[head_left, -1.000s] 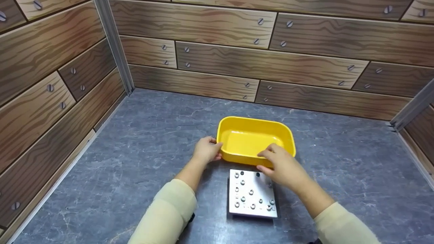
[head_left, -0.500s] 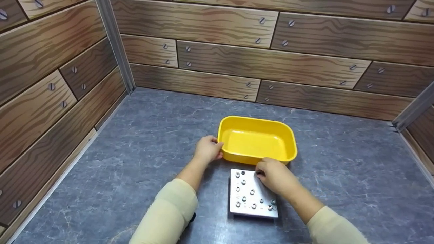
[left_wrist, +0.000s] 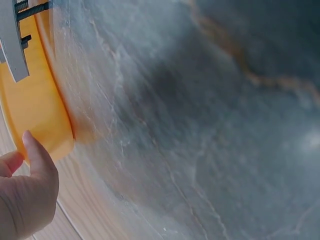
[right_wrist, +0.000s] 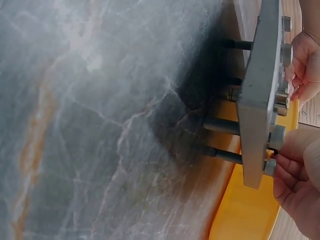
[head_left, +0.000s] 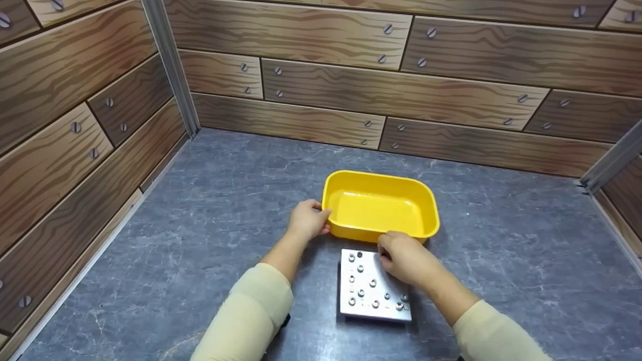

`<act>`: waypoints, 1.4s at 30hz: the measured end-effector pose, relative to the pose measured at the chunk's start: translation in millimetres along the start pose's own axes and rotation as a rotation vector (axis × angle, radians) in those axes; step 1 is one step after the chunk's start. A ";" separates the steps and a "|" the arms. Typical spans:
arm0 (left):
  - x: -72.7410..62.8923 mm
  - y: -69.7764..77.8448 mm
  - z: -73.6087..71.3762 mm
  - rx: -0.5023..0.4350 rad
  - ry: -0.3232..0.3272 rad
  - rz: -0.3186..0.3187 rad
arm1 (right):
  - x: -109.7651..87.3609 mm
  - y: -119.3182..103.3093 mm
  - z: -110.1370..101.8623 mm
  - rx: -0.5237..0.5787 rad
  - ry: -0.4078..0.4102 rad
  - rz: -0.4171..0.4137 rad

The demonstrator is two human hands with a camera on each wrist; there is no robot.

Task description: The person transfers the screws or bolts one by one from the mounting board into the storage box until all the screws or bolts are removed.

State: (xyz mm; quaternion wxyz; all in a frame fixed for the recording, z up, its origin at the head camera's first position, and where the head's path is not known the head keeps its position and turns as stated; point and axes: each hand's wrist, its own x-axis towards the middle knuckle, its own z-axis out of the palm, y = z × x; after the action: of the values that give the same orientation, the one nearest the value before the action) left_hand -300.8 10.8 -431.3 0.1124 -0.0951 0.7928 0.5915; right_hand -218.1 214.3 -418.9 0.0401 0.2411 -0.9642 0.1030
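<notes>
My left hand holds the left end of the yellow bin, thumb over the rim and fingers outside. In the left wrist view, the thumb and a finger meet at the bin's corner. A metal plate stands in front of the bin, with several silver hex-socket bolts in its top. One small black screw shows near its far left corner. My right hand is at the far right part of the plate, fingertips pinching a small black screw, mostly hidden behind them.
In the right wrist view, threaded bolt shanks stick out below the plate, which stands raised above the grey marbled tabletop. Wood-patterned walls enclose the back and sides, with metal posts at the corners.
My right hand has come down from over the bin's front rim to the plate's far right black screw and stays there. The left hand keeps its hold on the bin.
</notes>
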 end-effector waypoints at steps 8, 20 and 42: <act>0.2 -0.6 -0.6 -0.008 0.003 -0.001 | 3.8 -0.6 -10.7 0.093 -0.037 0.050; -0.2 -0.3 -1.5 0.021 0.010 0.007 | 9.2 2.4 -31.0 0.181 0.014 0.024; -3.7 5.0 -2.6 0.084 0.022 0.031 | 25.3 60.1 -20.1 0.240 0.052 0.358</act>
State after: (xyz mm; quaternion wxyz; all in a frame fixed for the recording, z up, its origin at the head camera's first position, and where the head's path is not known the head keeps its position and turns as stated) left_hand -298.8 9.8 -424.9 0.0985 -0.0845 0.8194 0.5583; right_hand -268.3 258.9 -406.9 0.0171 0.0664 -0.9711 0.2287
